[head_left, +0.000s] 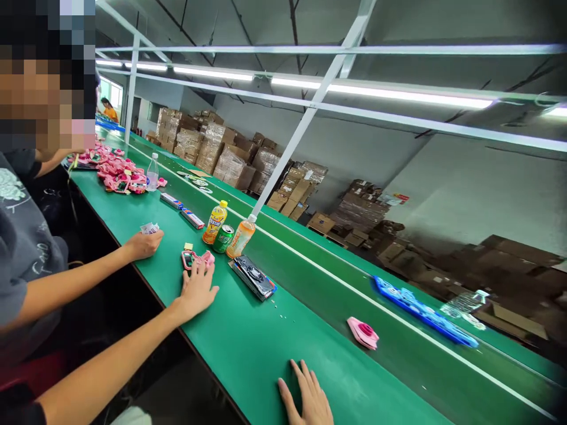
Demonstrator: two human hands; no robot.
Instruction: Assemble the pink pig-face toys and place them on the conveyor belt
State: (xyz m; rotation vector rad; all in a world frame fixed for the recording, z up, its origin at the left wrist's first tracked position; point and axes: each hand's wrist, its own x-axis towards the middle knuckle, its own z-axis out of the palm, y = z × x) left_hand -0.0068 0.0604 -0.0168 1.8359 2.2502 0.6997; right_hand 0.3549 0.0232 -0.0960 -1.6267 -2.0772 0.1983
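My left hand [197, 289] lies palm down on the green table [248, 348], arm stretched out to the left. Its spread fingers rest on a small pink and green toy part [189, 258]. At the bottom edge my right hand [308, 398] lies flat on the table with the fingers apart and nothing in it. A pink part [363, 332] lies alone on the belt [398, 366], up and to the right of that hand. A co-worker's hand [142, 244] beside my left hand holds a small white piece [149, 228].
Two orange drink bottles [215, 221] [241, 236], a green can [224, 238] and a dark flat pack [254, 277] stand just past my left hand. A blue tray [420, 310] lies on the far belt. A heap of pink parts [117, 171] and stacked cartons [230, 162] lie further off.
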